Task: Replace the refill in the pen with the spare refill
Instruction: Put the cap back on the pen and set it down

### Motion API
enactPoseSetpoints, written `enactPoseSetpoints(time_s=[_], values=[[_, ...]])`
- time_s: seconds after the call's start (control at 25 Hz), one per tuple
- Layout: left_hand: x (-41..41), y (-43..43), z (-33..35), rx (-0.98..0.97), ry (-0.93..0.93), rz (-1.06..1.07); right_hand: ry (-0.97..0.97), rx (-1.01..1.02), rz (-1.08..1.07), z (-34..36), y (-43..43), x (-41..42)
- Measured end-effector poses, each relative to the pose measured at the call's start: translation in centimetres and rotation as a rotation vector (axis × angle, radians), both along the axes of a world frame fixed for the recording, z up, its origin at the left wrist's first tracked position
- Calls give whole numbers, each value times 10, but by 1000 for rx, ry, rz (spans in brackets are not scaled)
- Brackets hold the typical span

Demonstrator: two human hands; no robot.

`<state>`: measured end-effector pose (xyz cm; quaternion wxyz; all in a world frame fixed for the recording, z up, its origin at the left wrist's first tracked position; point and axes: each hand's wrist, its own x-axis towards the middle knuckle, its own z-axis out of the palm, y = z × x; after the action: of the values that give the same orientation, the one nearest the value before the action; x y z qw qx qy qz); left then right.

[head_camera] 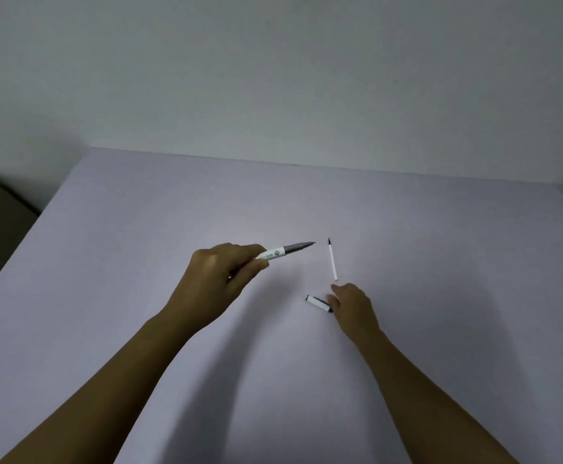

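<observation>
Hands at work over a pale counter [106, 279], pen uncapped.
Left hand [218, 279] grips the white pen [285, 252] by its barrel, clear of the counter, grey tip pointing right toward the spare refill [332, 261]. The refill (thin, white, dark-tipped) lies flat just right of the pen tip, not touching it. Right hand [352, 304] rests low with fingers loosely spread, holding nothing; its fingertips sit just below the refill's near end. The pen cap [318, 303] lies on the counter, touching or just beside that hand's left edge.
</observation>
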<state>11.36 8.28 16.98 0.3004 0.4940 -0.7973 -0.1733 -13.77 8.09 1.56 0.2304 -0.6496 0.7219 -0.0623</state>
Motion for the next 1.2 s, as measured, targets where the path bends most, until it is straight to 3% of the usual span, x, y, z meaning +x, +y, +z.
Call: enactPoseSetpoints(time_s=[0.08,0.28,0.48,0.56,0.64,0.84,1.2], values=[[3,1,-4,16,-3,12,56,-12,15,-14,1,7],[6,1,-8,26,19,15,-25,-53,4,-15,4,20],[14,-3,-3,58,49,20,-555,-206,-205,45,-6,20],[17,-5,-1,59,35,21,-786,-196,-177,81,-11,17],[18,-6,1,57,20,17,-891,-170,-99,112,-12,12],[16,-6,7,11,21,-6,-729,-219,54,152,-9,6],[14,-5,16,15,14,-63,-670,-231,204,170,-10,17]])
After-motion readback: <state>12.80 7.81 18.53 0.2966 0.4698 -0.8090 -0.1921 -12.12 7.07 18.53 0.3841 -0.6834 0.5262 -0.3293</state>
